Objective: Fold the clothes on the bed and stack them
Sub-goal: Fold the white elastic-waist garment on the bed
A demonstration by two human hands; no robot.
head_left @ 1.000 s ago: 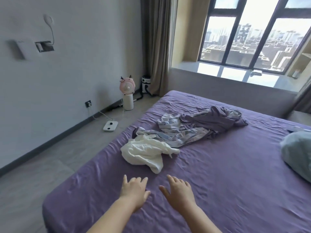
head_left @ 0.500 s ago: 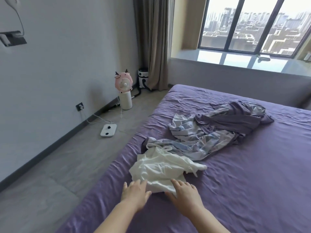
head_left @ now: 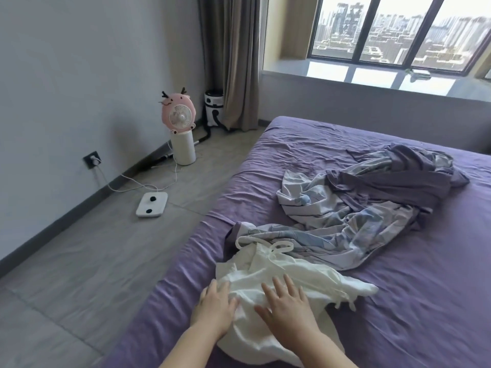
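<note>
Head view: both hands now on the white garment (head_left: 279, 282), at the bed's (head_left: 425, 314) near edge.
My left hand (head_left: 215, 306) and right hand (head_left: 287, 304), earlier short of it, rest flat, grips wide, holding nothing; folding can begin; the patterned clothes (head_left: 358, 213) wait beyond.

white garment (head_left: 276, 274), purple bed (head_left: 425, 301)

Bright daylight enters through the window (head_left: 393, 35) at the upper right, and the sill (head_left: 372, 75) below it glares white. The wall (head_left: 66, 75) on the left stays dimmer. The picture is slightly soft, and straight lines bend near the edges.
</note>
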